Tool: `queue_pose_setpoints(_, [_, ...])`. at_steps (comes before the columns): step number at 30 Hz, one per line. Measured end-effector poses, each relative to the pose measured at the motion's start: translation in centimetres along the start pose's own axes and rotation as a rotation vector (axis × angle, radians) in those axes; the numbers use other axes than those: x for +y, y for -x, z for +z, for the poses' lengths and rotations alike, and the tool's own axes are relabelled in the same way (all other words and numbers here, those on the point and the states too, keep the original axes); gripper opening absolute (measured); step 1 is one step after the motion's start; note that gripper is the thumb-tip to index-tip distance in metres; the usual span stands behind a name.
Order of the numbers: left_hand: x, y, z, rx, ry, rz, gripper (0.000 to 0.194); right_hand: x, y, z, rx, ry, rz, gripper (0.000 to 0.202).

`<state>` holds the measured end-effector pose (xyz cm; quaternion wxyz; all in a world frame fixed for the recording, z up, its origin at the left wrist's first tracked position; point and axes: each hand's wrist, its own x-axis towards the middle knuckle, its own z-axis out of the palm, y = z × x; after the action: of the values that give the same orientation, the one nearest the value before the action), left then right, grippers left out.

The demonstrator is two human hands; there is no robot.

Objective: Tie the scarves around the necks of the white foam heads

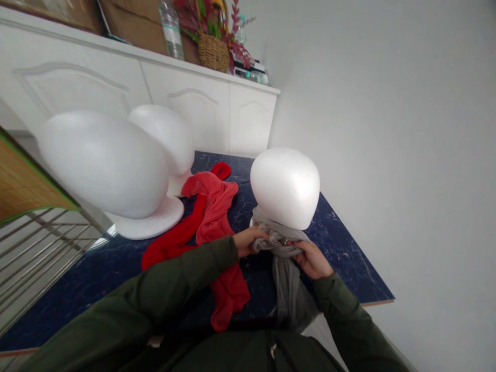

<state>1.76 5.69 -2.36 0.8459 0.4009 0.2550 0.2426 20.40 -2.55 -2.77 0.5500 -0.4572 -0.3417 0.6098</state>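
A grey scarf (289,284) is wrapped around the neck of a white foam mannequin head (284,183), with a knot or twist at the front and its ends hanging over the table's near edge. My left hand (248,241) is closed on the scarf at the left of the knot. At the right, my right hand (313,260) pinches the same scarf between thumb and fingers. Folds of cloth hide some of the fingertips. Beside my left forearm lie a red scarf (170,248) and a coral-red scarf (213,201), partly overlapping.
Two more foam heads, a large one (104,163) and one behind it (166,134), stand at the left on the dark blue marbled table (349,263). A wire rack (42,248) is at far left. Behind are white cabinets (197,113) bearing a bottle (171,31) and a flower basket (214,51).
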Motion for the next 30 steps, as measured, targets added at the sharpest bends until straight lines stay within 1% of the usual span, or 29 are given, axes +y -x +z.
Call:
queue_pose_setpoints(1, [0.3, 0.0, -0.5, 0.033, 0.037, -0.043, 0.011, -0.1, 0.0, -0.7, 0.051, 0.091, -0.031, 0.01])
queue_pose_setpoints(2, [0.8, 0.0, -1.1, 0.046, 0.052, -0.079, 0.011, -0.2, -0.1, -1.4, 0.096, 0.179, -0.065, 0.009])
queue_pose_setpoints(3, [1.3, 0.0, -1.6, 0.032, 0.042, -0.11, 0.013, -0.3, -0.3, -2.2, 0.126, 0.273, -0.101, 0.011])
queue_pose_setpoints(5, [2.4, 0.2, -2.4, -0.069, -0.053, -0.155, 0.013, -0.6, -1.0, -3.6, 0.114, 0.478, -0.174, 0.013])
queue_pose_setpoints(7, [3.3, 0.3, -2.8, -0.223, -0.247, -0.184, 0.015, -1.0, -1.9, -4.6, 0.056, 0.698, -0.265, 0.016])
queue_pose_setpoints(8, [3.7, 0.4, -2.9, -0.285, -0.348, -0.176, 0.02, -1.2, -2.4, -4.9, 0.032, 0.793, -0.317, 0.023])
queue_pose_setpoints(9, [3.9, 0.4, -2.9, -0.324, -0.432, -0.157, 0.025, -1.4, -2.9, -5.0, 0.025, 0.855, -0.368, 0.03])
queue_pose_setpoints(10, [4.0, 0.4, -3.0, -0.338, -0.488, -0.137, 0.029, -1.5, -3.4, -5.1, 0.037, 0.898, -0.414, 0.034])
queue_pose_setpoints(12, [3.9, 0.5, -3.2, -0.305, -0.486, -0.093, 0.032, -1.7, -4.3, -5.0, 0.086, 0.941, -0.463, 0.037])
queue_pose_setpoints(14, [3.4, 0.5, -3.5, -0.246, -0.389, -0.052, 0.033, -1.7, -4.9, -4.9, 0.111, 0.945, -0.464, 0.033])
queue_pose_setpoints(17, [2.6, 0.5, -4.0, -0.137, -0.206, -0.015, 0.035, -1.0, -5.2, -4.6, 0.083, 0.934, -0.464, 0.026])
queue_pose_setpoints(18, [2.3, 0.4, -4.0, -0.103, -0.155, -0.021, 0.035, -0.8, -5.2, -4.5, 0.074, 0.929, -0.47, 0.024])
queue_pose_setpoints(20, [2.1, 0.4, -4.0, -0.051, -0.079, -0.076, 0.034, -0.3, -5.4, -4.4, 0.065, 0.915, -0.489, 0.024])
queue_pose_setpoints(22, [2.2, 0.5, -3.9, -0.02, -0.036, -0.126, 0.033, 0.0, -5.7, -4.3, 0.071, 0.894, -0.513, 0.024])
queue_pose_setpoints(24, [2.6, 0.8, -3.9, -0.032, -0.052, -0.152, 0.033, 0.1, -6.1, -4.2, 0.075, 0.868, -0.535, 0.022])
queue_pose_setpoints(26, [3.1, 1.1, -4.1, -0.093, -0.141, -0.169, 0.032, 0.2, -6.5, -4.0, 0.072, 0.778, -0.531, 0.02])
queue_pose_setpoints(28, [3.6, 1.4, -4.4, -0.164, -0.26, -0.201, 0.029, 0.2, -6.7, -3.6, 0.07, 0.614, -0.496, 0.02])
queue_pose_setpoints(30, [3.9, 1.4, -4.8, -0.191, -0.328, -0.204, 0.024, 0.4, -6.8, -3.0, 0.071, 0.418, -0.442, 0.021])
